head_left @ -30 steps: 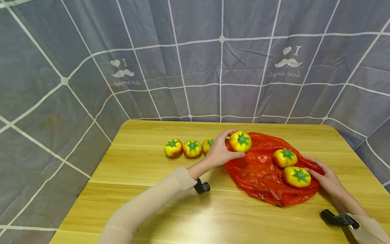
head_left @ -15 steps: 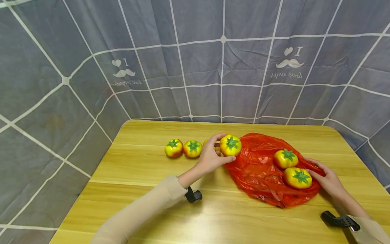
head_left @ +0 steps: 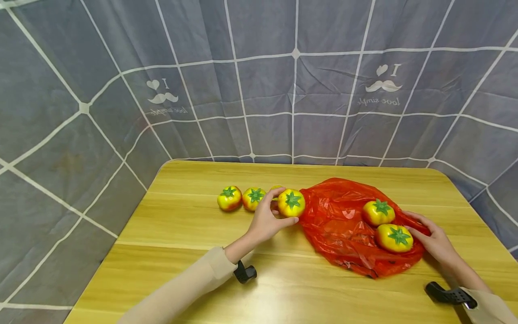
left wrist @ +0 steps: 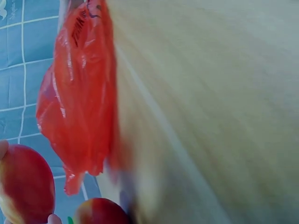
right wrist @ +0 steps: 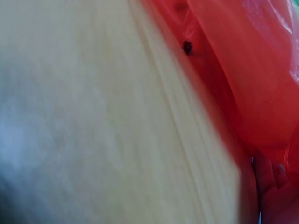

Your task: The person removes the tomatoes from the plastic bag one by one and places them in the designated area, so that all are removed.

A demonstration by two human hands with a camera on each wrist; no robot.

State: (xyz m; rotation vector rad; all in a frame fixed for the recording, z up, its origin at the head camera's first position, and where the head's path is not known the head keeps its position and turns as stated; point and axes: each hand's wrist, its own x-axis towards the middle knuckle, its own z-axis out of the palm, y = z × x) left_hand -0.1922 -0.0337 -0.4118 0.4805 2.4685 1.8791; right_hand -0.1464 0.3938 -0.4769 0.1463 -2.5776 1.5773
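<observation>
My left hand (head_left: 266,220) holds a yellow-red tomato (head_left: 291,203) with a green star-shaped top between thumb and fingers, at the left edge of a red plastic bag (head_left: 336,220). The held tomato (left wrist: 28,184) is at the lower left in the left wrist view, with another tomato (left wrist: 103,213) beside it. Two tomatoes, a rear one (head_left: 378,213) and a front one (head_left: 394,237), sit at the bag's right side. My right hand (head_left: 437,243) grips the bag's right edge, its thumb over the plastic. In the right wrist view, red film (right wrist: 261,93) partly covers that hand.
Left of the bag, a row of tomatoes stands on the wooden table (head_left: 182,234): one at the end (head_left: 229,198), one beside it (head_left: 254,199), and one mostly hidden behind my left hand. A grey curtain (head_left: 267,90) with white lines hangs behind the table.
My left hand has moved left and nearer with the held tomato, from over the bag to its left edge. The right hand, the bag and the two tomatoes at its right side stay put.
</observation>
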